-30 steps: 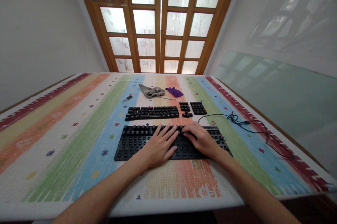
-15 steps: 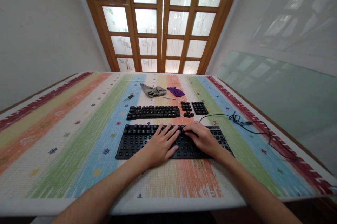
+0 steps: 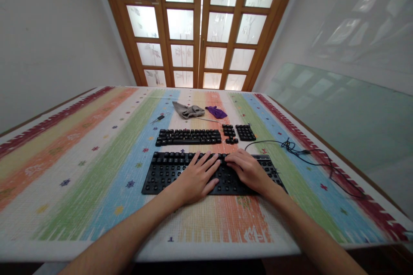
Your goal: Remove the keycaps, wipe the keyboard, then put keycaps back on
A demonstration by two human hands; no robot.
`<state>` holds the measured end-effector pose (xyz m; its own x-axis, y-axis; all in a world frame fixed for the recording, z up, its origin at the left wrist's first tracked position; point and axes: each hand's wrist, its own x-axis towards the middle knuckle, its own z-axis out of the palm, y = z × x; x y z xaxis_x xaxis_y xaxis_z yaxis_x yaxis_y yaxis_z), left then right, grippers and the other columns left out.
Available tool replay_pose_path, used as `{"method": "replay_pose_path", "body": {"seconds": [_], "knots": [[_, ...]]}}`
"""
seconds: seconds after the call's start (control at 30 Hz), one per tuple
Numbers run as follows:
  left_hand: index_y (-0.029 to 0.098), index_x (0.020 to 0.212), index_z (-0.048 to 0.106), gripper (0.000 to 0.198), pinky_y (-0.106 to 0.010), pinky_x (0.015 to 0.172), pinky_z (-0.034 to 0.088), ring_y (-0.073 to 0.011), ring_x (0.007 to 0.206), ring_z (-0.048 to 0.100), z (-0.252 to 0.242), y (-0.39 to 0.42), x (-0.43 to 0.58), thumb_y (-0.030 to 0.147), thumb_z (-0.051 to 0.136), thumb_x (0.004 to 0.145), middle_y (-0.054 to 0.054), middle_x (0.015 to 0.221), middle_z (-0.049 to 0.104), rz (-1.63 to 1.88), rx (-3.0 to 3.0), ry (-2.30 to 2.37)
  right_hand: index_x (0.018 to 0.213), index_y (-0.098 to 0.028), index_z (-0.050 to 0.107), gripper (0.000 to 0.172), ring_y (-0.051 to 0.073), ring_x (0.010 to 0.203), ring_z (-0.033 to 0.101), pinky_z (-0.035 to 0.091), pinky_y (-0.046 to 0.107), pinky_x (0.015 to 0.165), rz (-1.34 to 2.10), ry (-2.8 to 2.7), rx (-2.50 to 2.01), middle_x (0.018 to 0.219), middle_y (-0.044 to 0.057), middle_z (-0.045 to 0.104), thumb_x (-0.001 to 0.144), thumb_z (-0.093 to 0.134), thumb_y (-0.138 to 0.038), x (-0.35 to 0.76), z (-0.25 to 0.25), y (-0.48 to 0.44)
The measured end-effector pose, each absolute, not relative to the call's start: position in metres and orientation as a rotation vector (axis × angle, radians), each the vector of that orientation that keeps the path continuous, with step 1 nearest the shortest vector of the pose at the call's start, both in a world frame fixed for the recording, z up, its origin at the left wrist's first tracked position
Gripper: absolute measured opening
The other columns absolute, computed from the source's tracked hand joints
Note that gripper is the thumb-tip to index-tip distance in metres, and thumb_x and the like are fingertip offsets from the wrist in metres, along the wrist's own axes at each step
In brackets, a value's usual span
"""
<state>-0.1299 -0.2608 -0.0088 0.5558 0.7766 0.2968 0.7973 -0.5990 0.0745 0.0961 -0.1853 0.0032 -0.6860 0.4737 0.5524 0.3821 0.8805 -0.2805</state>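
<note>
A black keyboard base lies near the front of the table, most of its rows stripped of keycaps. Keycaps sit along its top row at the left. My left hand rests flat on the middle of the base, fingers spread. Just right of it, my right hand has its fingers curled together at the top row; whatever is between the fingertips is hidden. Beyond the base, loose keycaps are laid out in keyboard order, with smaller groups, including a number-pad block, to their right.
A grey cloth and a purple cloth lie farther back, with a thin rod before them. A small dark object lies to their left. The black cable trails right across the striped tablecloth.
Both hands stay in place on the keyboard base, the right fingers still at the top row. The view has shifted very slightly.
</note>
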Motion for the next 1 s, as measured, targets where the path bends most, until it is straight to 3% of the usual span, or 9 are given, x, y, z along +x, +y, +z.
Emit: {"method": "replay_pose_path", "body": {"seconds": [0.33, 1.0], "knots": [[0.018, 0.147, 0.039, 0.052, -0.049, 0.119, 0.019, -0.0273, 0.145, 0.029, -0.0061, -0.2616, -0.1292, 0.045, 0.032, 0.103, -0.008, 0.156, 0.037, -0.470, -2.708, -1.378, 0.096, -0.022, 0.068, 0.019, 0.024, 0.092, 0.061, 0.055, 0.044, 0.083, 0.104, -2.441, -0.574, 0.097, 0.010, 0.070, 0.096, 0.049, -0.018, 0.0960, 0.0066, -0.1883], [0.018, 0.147, 0.038, 0.052, -0.050, 0.119, 0.019, -0.0284, 0.145, 0.030, -0.0069, -0.2608, -0.1292, 0.044, 0.034, 0.102, -0.009, 0.156, 0.036, -0.483, -2.722, -1.374, 0.095, -0.021, 0.069, 0.018, 0.021, 0.086, 0.065, 0.056, 0.038, 0.076, 0.192, -2.336, -0.600, 0.094, 0.009, 0.070, 0.094, 0.052, -0.014, 0.0989, -0.0002, -0.1848]]}}
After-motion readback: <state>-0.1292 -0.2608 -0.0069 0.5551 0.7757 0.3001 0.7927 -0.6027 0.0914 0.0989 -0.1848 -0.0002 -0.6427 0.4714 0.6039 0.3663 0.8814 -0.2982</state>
